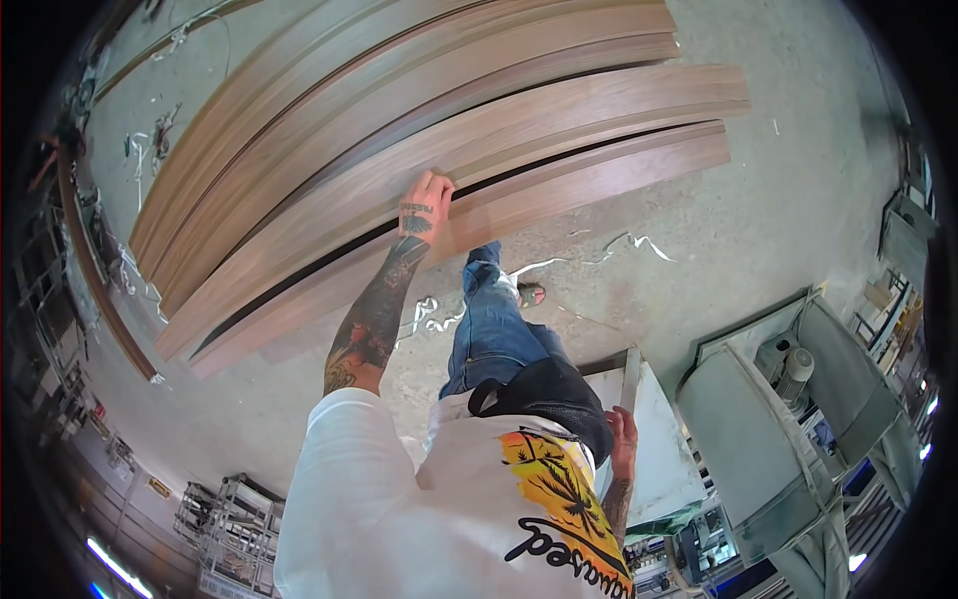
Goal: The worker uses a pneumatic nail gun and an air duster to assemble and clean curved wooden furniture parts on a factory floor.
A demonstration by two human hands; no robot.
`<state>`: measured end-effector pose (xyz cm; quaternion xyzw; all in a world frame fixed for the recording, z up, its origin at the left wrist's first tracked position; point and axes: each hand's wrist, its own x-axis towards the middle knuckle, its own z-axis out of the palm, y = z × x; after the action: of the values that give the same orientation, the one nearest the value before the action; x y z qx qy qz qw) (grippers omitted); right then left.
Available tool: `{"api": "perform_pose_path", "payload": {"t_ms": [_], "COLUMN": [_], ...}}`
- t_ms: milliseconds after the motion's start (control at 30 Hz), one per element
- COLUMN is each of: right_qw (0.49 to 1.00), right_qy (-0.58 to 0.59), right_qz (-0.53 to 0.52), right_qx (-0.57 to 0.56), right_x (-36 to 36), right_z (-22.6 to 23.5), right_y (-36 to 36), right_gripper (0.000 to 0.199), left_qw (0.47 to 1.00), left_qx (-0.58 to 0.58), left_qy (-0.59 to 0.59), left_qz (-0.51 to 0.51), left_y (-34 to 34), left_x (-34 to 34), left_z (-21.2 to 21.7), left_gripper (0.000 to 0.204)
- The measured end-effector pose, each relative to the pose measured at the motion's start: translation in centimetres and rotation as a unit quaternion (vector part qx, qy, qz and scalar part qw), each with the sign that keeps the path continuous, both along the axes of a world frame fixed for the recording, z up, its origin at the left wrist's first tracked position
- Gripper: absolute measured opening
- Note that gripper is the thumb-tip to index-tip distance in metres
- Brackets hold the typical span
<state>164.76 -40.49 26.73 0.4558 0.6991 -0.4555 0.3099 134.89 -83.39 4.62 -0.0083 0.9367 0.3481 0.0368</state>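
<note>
Left fingers [436, 183] on wooden plank [504, 132]

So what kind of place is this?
Probably a workshop or factory: I see long wood-coloured boards, a big grey machine housing and what looks like a motor.

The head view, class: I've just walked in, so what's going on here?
A person is bending over long wooden boards laid side by side. Their left hand is at the dark gap between the two nearest boards, fingers curled; whether they grip is unclear. The right hand is down beside a black waist bag. White strips lie loose on the floor.
</note>
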Motion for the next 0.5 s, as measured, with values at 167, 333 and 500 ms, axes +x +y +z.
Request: {"api": "perform_pose_path", "payload": {"t_ms": [167,333,500], "right_qw": [0.999,0.998,0.997], "right_qy": [0.033,0.064,0.070], "right_qz": [-0.037,-0.026,-0.010], "right_qx": [-0.022,-0.010,0.007], "right_x": [2.4,3.1,0.5], "right_z": [-1.1,-2.6,-2.6], "right_y": [-0.5,0.2,0.2], "right_gripper": [0.033,0.032,0.031], "left_qw": [0.999,0.985,0.969], "left_qx": [-0.032,-0.156,-0.228], "left_qy": [0.011,-0.037,-0.061], "left_qz": [-0.006,-0.067,-0.076], "left_y": [1.3,0.2,1.5], "left_x": [-1.6,-1.3,-0.9], "left_z": [-0.8,-1.3,-2.1], "left_gripper": [0.007,0.011,0.010]}}
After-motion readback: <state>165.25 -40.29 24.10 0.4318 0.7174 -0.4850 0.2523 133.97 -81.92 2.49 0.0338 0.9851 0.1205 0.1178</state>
